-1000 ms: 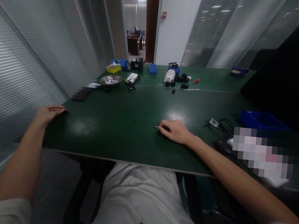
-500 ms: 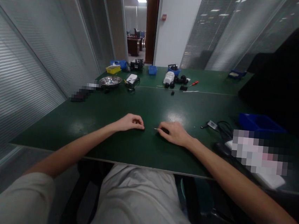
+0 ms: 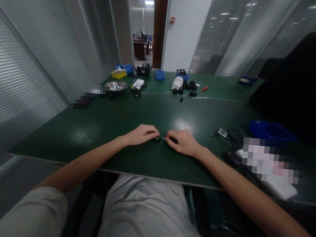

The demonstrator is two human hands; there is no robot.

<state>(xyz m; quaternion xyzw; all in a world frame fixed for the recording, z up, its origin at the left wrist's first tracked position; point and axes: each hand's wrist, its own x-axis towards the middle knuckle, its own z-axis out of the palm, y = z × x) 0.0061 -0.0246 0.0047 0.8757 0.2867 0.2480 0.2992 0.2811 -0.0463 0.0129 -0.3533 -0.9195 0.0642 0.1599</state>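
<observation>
Near the front middle of the green table [image 3: 91, 115], my left hand [image 3: 143, 135] is closed, its thumb and fingers pinched on a small dark piece [image 3: 157, 139] that shows a little green. Just to its right my right hand [image 3: 182, 141] is also closed, holding a thin pale piece [image 3: 163, 138] between thumb and forefinger. The pale piece points left at the dark one. Both pieces are too small to name, and whether they touch cannot be made out.
A metal bowl [image 3: 116, 86], a white box with a cable [image 3: 139, 84], blue bins and black parts stand toward the back. An orange screwdriver [image 3: 204, 89] lies there. At the right are a blue tray [image 3: 271, 130], cables and a blurred white object [image 3: 282, 188].
My left hand has moved right, closer to my right hand, and the dark piece at its fingertips now shows. My right hand has hardly moved.
</observation>
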